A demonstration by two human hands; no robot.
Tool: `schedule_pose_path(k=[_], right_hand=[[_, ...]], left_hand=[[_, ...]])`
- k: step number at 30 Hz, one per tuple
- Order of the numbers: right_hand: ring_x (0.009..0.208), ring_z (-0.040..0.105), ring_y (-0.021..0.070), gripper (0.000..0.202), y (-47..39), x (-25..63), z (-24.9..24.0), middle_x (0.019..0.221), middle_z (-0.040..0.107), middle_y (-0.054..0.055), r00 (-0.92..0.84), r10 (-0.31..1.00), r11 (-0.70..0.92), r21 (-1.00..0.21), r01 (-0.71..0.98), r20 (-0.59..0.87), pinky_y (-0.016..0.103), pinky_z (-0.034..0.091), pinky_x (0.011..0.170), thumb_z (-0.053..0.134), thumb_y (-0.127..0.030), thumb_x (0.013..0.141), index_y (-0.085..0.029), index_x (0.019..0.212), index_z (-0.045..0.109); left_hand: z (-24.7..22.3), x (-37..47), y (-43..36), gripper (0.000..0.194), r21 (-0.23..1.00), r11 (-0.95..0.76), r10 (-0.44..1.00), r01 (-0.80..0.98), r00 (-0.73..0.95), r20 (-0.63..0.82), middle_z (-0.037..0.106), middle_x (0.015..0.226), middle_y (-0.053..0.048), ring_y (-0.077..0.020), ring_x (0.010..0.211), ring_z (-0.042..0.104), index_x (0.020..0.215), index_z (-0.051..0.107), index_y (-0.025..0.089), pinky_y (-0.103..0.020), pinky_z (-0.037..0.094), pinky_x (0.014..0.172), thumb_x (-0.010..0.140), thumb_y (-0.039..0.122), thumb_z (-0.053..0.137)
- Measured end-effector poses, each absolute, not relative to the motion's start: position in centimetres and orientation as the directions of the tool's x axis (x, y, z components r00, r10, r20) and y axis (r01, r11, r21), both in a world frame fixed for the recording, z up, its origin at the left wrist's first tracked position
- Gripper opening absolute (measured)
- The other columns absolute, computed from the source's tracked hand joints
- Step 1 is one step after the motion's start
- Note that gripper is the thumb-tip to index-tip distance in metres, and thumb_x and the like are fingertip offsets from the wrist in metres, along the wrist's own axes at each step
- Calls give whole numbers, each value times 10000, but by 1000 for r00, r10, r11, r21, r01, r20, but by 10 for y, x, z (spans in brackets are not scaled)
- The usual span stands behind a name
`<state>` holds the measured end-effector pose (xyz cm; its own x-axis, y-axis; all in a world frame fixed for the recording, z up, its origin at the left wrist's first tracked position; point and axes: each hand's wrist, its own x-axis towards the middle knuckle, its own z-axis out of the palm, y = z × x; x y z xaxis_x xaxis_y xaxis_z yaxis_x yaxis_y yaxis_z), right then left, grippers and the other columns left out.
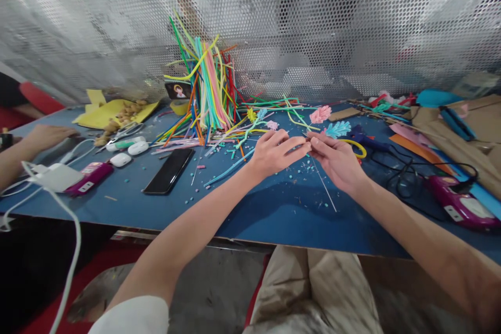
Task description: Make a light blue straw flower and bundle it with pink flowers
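My left hand point(277, 152) and my right hand point(334, 159) meet fingertip to fingertip above the blue table point(266, 216). Both are closed in a pinch, and what sits between the fingertips is too small to make out. A thin pale wire point(325, 188) slants down and to the right from below the right fingertips. Just beyond the hands lie a pink leaf-like piece point(320, 114), a light blue one point(338, 129) and a small pale pink one point(272, 124). Small blue cut bits are scattered beneath the hands.
A tall bundle of coloured pipe cleaners point(211, 83) stands behind, left of centre. A black phone point(168, 171) and purple power strip point(90, 177) lie left. Another person's hand point(50, 135) rests at far left. Cables and a second purple strip point(462, 201) are right.
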<state>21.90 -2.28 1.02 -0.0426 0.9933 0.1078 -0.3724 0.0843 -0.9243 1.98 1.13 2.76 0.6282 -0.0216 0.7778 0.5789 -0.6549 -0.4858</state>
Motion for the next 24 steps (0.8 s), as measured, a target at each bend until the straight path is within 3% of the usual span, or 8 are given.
schedule_pose_path(k=[6,9,19,24], right_hand=[[808,639,177,245,-24,220,9,901,731,31,-23,999,30,-951,-309,39,338,556,733,871,-438,717,-269,879,799],[755,589,163,250,-23,224,8,879,708,37,-51,998,18,-966,-259,33,321,523,672,866,-439,719,-255,875,799],[725,528,101,302,-21,225,6,906,667,14,-72,997,-7,-948,-318,17,259,499,692,877,-413,703,-227,925,790],[702,510,100,296,-24,224,8,793,609,-3,-117,993,-41,-942,-332,-2,243,469,649,870,-425,723,-212,905,776]], left_hand=[[19,16,15,211,-417,-706,141,572,692,708,748,1094,49,-147,786,561,1114,699,361,-323,404,692,976,231,606],[19,15,16,193,-420,-721,151,551,717,680,748,1077,54,-148,770,555,1090,704,370,-327,392,665,979,249,603],[22,17,16,188,-369,-748,184,552,706,684,749,1039,68,-132,731,547,1040,709,368,-311,394,639,973,229,603],[21,16,17,201,-402,-738,143,542,708,692,752,1033,86,-124,725,549,1041,707,375,-305,396,633,964,215,614]])
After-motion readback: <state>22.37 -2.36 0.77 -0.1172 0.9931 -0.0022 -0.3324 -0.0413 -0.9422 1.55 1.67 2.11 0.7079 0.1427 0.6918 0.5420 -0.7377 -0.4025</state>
